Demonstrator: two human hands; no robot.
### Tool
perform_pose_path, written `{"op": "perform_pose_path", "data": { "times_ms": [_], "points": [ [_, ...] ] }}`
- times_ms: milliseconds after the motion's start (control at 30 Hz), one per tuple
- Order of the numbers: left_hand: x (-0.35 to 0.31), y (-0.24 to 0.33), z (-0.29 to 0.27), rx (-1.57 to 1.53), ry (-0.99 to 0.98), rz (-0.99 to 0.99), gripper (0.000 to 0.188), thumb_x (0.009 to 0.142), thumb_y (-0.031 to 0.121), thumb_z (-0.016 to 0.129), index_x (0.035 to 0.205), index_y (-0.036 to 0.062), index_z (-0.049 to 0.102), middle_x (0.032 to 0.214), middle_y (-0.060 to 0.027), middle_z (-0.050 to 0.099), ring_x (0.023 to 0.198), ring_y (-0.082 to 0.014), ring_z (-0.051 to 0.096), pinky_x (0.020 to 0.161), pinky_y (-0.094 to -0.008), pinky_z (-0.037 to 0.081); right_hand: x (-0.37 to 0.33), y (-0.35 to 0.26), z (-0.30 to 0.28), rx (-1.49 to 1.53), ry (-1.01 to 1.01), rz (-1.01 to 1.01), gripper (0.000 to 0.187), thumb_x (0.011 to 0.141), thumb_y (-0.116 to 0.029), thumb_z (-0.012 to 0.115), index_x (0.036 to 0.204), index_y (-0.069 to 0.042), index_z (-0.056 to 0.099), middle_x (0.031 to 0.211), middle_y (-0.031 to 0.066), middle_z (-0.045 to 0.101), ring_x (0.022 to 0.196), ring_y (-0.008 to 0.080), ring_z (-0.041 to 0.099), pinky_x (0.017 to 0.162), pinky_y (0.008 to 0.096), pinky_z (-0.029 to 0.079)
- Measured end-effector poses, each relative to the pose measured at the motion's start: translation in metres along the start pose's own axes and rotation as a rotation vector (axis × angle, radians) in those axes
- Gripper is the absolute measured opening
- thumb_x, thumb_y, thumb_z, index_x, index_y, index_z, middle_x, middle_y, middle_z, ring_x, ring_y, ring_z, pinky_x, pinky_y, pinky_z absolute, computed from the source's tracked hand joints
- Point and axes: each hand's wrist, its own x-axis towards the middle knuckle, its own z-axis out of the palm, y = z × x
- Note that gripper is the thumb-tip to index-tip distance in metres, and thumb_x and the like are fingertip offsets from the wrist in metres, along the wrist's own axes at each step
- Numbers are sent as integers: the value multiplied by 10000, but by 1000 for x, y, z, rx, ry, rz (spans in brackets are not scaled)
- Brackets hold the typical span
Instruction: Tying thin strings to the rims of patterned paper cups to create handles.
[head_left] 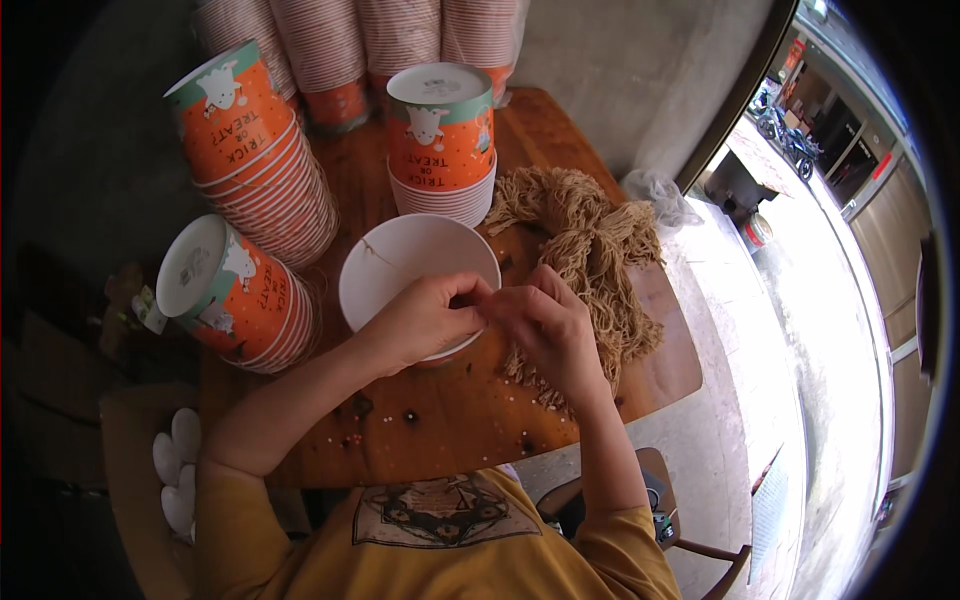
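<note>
A paper bucket [400,262], white inside, stands upright in front of me on the wooden table. A short piece of brown string [376,251] shows at its far left rim. My left hand [425,318] reaches across the bucket's near side, thumb and fingers pinched at the right rim. Against those fingertips, my right hand [552,330] is pinched as well. Whatever both hold there is too small to make out. Beside my right hand lies a large bundle of tan string [585,245].
Upside-down stacks of orange and green paper buckets stand at the left [245,150], nearer left [240,290] and behind [440,130]. Wrapped stacks [330,50] line the wall. Crumpled clear plastic [660,195] lies past the string. A wooden chair [655,490] stands below right.
</note>
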Motion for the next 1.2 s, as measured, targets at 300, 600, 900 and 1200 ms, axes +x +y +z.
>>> {"op": "perform_pose_path", "data": {
  "times_ms": [300, 600, 900, 1200],
  "points": [
    [-3, 9, -1, -108, -65, -188, 132, 940, 121, 601, 1026, 23, 623, 871, 16, 591, 774, -54, 539, 726, -216, 458, 7, 7, 3, 134, 6, 33, 138, 819, -16, 711, 950, -54, 693, 815, 73, 552, 753, 205, 565, 650, 312, 474],
    [-1, 12, -5, -239, -85, -207, 135, 951, 160, 622, 965, 25, 618, 785, 25, 562, 705, -42, 501, 651, -185, 425, -18, 0, -5, 62, -13, 135, 188, 804, -54, 739, 969, -34, 650, 853, 77, 536, 724, 212, 572, 623, 318, 483],
    [0, 17, 1, -257, -80, -244, 115, 946, 136, 606, 988, 30, 612, 820, 16, 588, 713, -43, 514, 643, -187, 424, -28, -19, 18, -117, 115, 107, 198, 769, -80, 764, 925, -75, 642, 811, 72, 507, 758, 255, 544, 644, 369, 467],
    [0, 15, 6, -379, -29, -321, 157, 936, 67, 573, 1088, 28, 570, 975, -40, 611, 869, -88, 593, 768, -231, 491, -30, -22, 20, -266, 157, -14, 210, 765, -91, 774, 939, -92, 656, 751, 52, 510, 671, 241, 548, 576, 355, 476]
  ]
}}
